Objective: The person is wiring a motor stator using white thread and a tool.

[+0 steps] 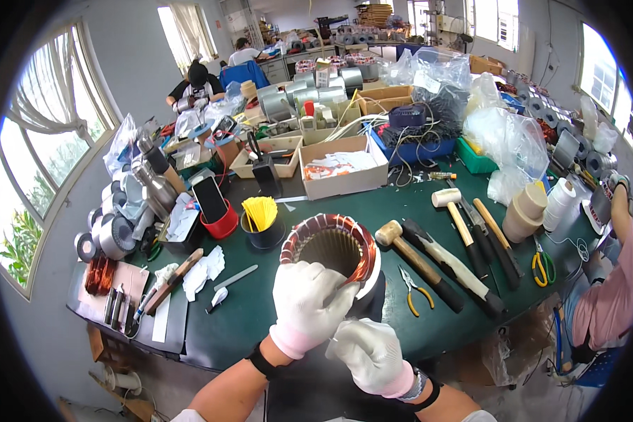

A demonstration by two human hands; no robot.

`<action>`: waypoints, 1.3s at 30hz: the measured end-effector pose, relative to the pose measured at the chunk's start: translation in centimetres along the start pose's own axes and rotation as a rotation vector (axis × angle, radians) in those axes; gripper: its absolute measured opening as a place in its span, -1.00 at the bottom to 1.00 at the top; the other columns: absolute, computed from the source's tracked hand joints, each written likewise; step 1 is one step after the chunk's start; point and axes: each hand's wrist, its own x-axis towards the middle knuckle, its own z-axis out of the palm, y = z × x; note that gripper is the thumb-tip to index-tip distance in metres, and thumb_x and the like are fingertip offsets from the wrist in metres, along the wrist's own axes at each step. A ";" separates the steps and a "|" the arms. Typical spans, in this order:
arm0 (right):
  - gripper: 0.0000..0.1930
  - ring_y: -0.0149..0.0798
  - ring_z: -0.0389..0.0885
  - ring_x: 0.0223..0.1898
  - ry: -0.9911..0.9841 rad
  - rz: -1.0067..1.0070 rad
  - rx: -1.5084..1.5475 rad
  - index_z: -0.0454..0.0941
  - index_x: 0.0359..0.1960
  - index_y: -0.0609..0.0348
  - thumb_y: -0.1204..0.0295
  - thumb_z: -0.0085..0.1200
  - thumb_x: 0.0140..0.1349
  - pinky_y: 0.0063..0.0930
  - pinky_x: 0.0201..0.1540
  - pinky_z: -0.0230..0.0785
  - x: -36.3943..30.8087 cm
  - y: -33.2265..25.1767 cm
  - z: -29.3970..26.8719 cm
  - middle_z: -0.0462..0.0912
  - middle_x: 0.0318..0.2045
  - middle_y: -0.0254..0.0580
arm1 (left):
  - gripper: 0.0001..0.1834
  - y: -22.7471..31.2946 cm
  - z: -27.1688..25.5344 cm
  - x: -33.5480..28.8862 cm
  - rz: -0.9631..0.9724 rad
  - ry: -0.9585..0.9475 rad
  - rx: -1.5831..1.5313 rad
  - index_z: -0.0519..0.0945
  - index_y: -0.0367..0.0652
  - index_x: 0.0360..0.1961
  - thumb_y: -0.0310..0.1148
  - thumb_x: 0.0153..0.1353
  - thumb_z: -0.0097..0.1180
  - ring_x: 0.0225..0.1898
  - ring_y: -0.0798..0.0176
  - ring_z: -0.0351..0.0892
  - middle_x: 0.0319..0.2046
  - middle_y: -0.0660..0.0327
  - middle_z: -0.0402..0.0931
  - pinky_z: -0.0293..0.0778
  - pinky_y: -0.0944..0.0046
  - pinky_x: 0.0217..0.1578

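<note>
Workshop w/ a long dark green table [260, 316], seen from above a seated worker. Landmark: a motor stator [330, 246], a ribbed metal ring wound w/ copper wire, standing at the table's near edge w/ its bore axis upright, opening facing up.

Behind the stator: cardboard boxes [344, 172] of parts. Right of it: two wooden mallets [415, 260], lying w/ handles running toward the near right; just past them, yellow-handled pliers [415, 288]. Left of the stator: a dark cup of yellow strips [260, 218], then a red cup holding a phone [214, 204].

Both hands wear white gloves. The left hand [306, 299] lies directly in front of the stator, fingers curled and pressed on its near rim & copper winding. The right hand [369, 352] sits lower, closer to the worker & clear of the stator, closed loosely; it seems to pinch a thin wire [341, 327] running up to the winding, tho that's hard to make out. So the stator lies straight ahead of the hands; left hand is nearer.

A co-worker's arm in a pink sleeve [612, 295] is at far right.
</note>
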 end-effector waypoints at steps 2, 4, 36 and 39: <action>-0.77 -0.12 0.74 -0.46 0.001 0.168 0.113 0.64 -0.36 0.22 0.44 0.11 0.51 -0.33 -0.34 0.53 0.7 -1.6 0.1 0.72 -0.48 -0.13 | -0.81 -0.6 -0.1 0.2 0.006 0.006 -0.006 0.66 -0.05 -0.50 -0.43 -0.04 0.51 -0.49 0.09 0.51 -0.57 0.26 0.50 0.37 0.09 -0.34; -0.74 -0.13 0.74 -0.47 0.005 0.234 0.102 0.62 -0.36 0.26 0.42 0.06 0.53 -0.37 -0.35 0.51 1.2 -1.6 0.1 0.72 -0.49 -0.12 | -0.80 -0.5 -0.3 0.5 0.028 0.022 -0.014 0.68 -0.06 -0.51 -0.47 -0.08 0.53 -0.53 0.11 0.50 -0.60 0.27 0.50 0.37 0.10 -0.37; -0.74 -0.02 0.74 -0.47 0.118 0.194 -0.583 0.61 0.12 0.16 0.46 0.16 0.43 -0.26 -0.36 0.58 -3.7 -2.9 -5.5 0.74 -0.34 -0.03 | -0.53 -2.9 -4.0 0.6 0.189 -0.385 -0.174 0.68 -0.18 0.03 -0.50 0.02 0.46 -0.10 -0.09 0.59 -0.15 0.11 0.64 0.45 -0.01 0.01; -0.72 0.06 0.73 -0.43 0.174 0.652 -0.254 0.59 0.16 0.19 0.52 0.11 0.46 -0.23 -0.27 0.61 -3.3 -4.3 -4.6 0.74 -0.33 0.00 | -0.51 -2.8 -3.8 0.0 0.174 -0.363 -0.163 0.69 -0.19 0.03 -0.50 0.00 0.48 -0.09 -0.05 0.59 -0.15 0.12 0.65 0.44 0.02 0.04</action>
